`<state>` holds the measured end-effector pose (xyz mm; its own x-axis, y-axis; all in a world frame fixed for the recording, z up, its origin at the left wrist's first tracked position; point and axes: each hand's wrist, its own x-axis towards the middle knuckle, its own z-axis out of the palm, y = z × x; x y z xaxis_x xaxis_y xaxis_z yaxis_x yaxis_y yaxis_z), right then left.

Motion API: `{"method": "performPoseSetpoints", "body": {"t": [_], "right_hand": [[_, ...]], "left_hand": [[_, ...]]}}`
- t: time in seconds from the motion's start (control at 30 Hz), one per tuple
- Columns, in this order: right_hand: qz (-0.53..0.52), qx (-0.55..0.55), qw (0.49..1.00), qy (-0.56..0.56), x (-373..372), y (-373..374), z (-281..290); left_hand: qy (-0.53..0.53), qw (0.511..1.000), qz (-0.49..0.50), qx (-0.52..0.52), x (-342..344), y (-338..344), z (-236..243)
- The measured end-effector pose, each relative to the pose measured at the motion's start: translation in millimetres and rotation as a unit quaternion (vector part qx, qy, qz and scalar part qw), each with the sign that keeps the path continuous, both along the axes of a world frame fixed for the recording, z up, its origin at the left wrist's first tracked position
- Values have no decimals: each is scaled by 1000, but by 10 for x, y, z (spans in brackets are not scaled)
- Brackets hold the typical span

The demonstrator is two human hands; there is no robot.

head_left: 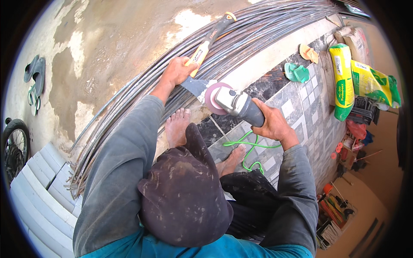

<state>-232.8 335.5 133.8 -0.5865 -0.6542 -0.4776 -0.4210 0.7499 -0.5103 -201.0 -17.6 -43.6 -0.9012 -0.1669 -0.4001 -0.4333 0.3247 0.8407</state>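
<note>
My left hand point(175, 71) is closed around the lower end of a long yellow-and-black handle. It belongs to a scraper point(200, 89) with a wide, flat metal blade. My right hand point(274, 124) grips the dark body of an angle grinder point(234, 103), its pinkish round disc against the blade's edge, where the two overlap. Small orange sparks show over the dark tile beyond the grinder. A bright green cord point(251, 144) loops on the floor below my right hand. Two bare feet stand under the tools, and a dark cap covers the lower middle.
A long bundle of steel rods point(142, 86) curves beneath my left arm. Yellow-and-green bags point(343, 81) lie at right, past patterned tiles point(297, 103) and green sandals point(297, 72). Grey slabs point(41, 189) and a wheel point(16, 144) are at left. A tool-filled container point(335, 215) stands lower right.
</note>
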Motion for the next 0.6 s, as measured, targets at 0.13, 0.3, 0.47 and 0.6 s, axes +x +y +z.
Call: {"method": "performPoseSetpoints", "body": {"t": [0.13, 0.3, 0.47, 0.6], "right_hand": [[-46, 14, 999, -11, -34, -22, -23], [-46, 30, 998, -24, -60, -41, 25], [-54, 28, 998, -23, -59, -36, -6], [-148, 40, 988, 21, -144, 84, 103]], "left_hand": [[4, 1000, -25, 0, -14, -23, 38], [-4, 1000, -2, -1, 2, -13, -44], [13, 999, -29, -24, -21, -29, -49], [27, 999, -11, -18, -14, 27, -44]]}}
